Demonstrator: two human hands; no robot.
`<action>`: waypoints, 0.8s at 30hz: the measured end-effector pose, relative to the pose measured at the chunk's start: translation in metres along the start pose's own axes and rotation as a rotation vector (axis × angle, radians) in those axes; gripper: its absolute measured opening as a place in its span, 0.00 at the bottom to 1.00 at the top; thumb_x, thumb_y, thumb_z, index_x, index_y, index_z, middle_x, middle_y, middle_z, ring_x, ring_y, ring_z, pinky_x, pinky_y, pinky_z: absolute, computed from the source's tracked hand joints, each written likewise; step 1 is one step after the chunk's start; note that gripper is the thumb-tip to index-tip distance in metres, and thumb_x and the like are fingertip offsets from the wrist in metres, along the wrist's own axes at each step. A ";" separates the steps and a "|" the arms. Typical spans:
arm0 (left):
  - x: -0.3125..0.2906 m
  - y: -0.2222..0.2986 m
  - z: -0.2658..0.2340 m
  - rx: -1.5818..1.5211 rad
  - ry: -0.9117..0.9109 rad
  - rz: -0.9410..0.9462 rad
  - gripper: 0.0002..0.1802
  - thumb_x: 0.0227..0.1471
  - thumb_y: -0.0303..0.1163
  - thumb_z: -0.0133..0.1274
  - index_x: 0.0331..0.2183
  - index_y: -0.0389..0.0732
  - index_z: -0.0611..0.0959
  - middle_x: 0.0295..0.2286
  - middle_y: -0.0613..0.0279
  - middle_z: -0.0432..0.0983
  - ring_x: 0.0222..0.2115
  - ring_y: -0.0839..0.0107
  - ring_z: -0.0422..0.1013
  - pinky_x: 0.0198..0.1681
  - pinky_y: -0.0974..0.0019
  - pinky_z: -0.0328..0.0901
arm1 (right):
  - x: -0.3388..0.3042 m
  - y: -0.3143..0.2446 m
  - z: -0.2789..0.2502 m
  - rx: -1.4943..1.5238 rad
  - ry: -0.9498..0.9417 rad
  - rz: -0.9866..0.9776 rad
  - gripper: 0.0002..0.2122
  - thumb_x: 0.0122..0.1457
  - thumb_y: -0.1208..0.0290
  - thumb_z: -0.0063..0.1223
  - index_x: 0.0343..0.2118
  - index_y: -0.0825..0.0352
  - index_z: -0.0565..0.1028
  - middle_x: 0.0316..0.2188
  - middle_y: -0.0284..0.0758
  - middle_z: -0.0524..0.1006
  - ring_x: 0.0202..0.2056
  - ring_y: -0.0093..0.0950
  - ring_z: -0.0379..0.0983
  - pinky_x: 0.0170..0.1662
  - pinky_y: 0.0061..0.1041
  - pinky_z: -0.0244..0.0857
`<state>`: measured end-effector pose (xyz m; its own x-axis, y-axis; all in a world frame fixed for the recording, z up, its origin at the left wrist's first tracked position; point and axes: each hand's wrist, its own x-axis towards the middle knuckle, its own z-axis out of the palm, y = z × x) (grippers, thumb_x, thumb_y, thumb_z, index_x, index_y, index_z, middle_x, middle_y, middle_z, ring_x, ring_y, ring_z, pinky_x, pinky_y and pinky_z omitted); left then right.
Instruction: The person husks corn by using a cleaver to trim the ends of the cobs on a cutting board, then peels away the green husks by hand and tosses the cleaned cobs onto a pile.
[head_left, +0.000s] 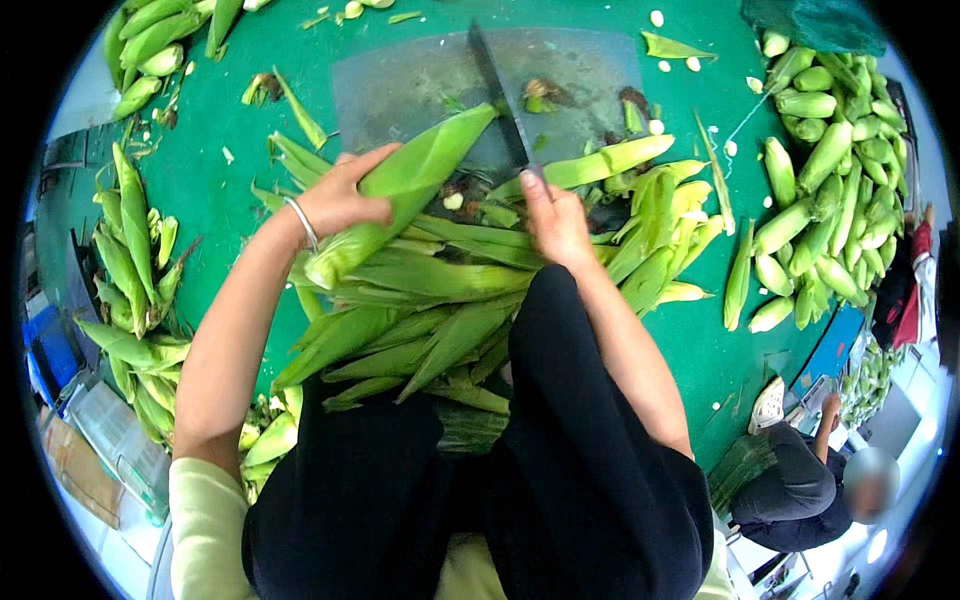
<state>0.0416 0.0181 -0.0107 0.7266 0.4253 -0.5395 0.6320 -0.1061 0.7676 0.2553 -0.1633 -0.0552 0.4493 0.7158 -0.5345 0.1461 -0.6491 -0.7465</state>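
Note:
My left hand [345, 200] is closed round an ear of corn [425, 165] in its green husk, its tip slanting up to the right and its cut stalk end down to the left. In my right hand [557, 222] is a knife [500, 95] with a long dark blade pointing away from me, its edge near the ear's tip; whether they touch I cannot tell. Below both hands lies a heap of loose green husk leaves [440, 285], partly hidden by my knees. Under the blade, a clear plastic sheet [390, 75] carries dark silk scraps and leaf bits.
Trimmed corn ears [830, 200] are piled on the green surface [235, 90] at the right. More unhusked ears [130, 250] lie along the left, others at the far left corner. Another person [800, 490] sits at lower right, beside a blue crate [828, 350].

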 end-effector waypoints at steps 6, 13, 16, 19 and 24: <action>-0.029 0.008 0.032 -1.361 -0.033 -0.514 0.31 0.51 0.56 0.40 0.46 0.41 0.70 0.39 0.53 0.71 0.30 0.60 0.74 0.19 0.63 0.71 | -0.029 0.013 -0.013 0.037 0.092 -0.067 0.21 0.58 0.52 0.42 0.20 0.68 0.66 0.11 0.28 0.62 0.13 0.19 0.57 0.16 0.21 0.51; -0.041 0.004 0.050 -1.704 0.092 -0.391 0.30 0.50 0.55 0.40 0.45 0.41 0.71 0.38 0.53 0.72 0.34 0.58 0.72 0.33 0.58 0.70 | -0.083 -0.038 -0.014 -0.292 -0.146 -0.590 0.20 0.51 0.53 0.52 0.25 0.69 0.66 0.16 0.48 0.71 0.22 0.49 0.71 0.24 0.40 0.65; -0.037 -0.009 0.044 -1.776 -0.243 -0.197 0.33 0.51 0.52 0.35 0.49 0.36 0.66 0.43 0.43 0.67 0.39 0.52 0.70 0.46 0.49 0.63 | -0.046 -0.006 -0.012 -0.445 -0.080 -0.137 0.24 0.54 0.48 0.44 0.25 0.72 0.67 0.16 0.53 0.71 0.22 0.49 0.71 0.25 0.42 0.65; -0.039 -0.013 0.046 -1.868 -0.257 -0.209 0.34 0.52 0.54 0.34 0.50 0.35 0.65 0.43 0.39 0.66 0.39 0.53 0.70 0.47 0.49 0.63 | -0.032 -0.005 -0.030 -0.371 0.026 -0.132 0.24 0.56 0.49 0.43 0.22 0.73 0.68 0.17 0.53 0.71 0.24 0.51 0.70 0.27 0.42 0.63; -0.039 -0.014 0.044 -1.812 -0.350 -0.204 0.35 0.51 0.54 0.38 0.50 0.34 0.64 0.42 0.41 0.67 0.37 0.58 0.70 0.43 0.58 0.66 | -0.048 -0.022 -0.034 -0.264 -0.008 -0.164 0.22 0.56 0.52 0.44 0.22 0.72 0.67 0.16 0.52 0.69 0.25 0.51 0.69 0.28 0.41 0.62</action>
<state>0.0170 -0.0368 -0.0158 0.8506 0.0992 -0.5164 -0.1465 0.9879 -0.0515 0.2610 -0.1918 0.0003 0.3939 0.8177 -0.4197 0.4404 -0.5687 -0.6947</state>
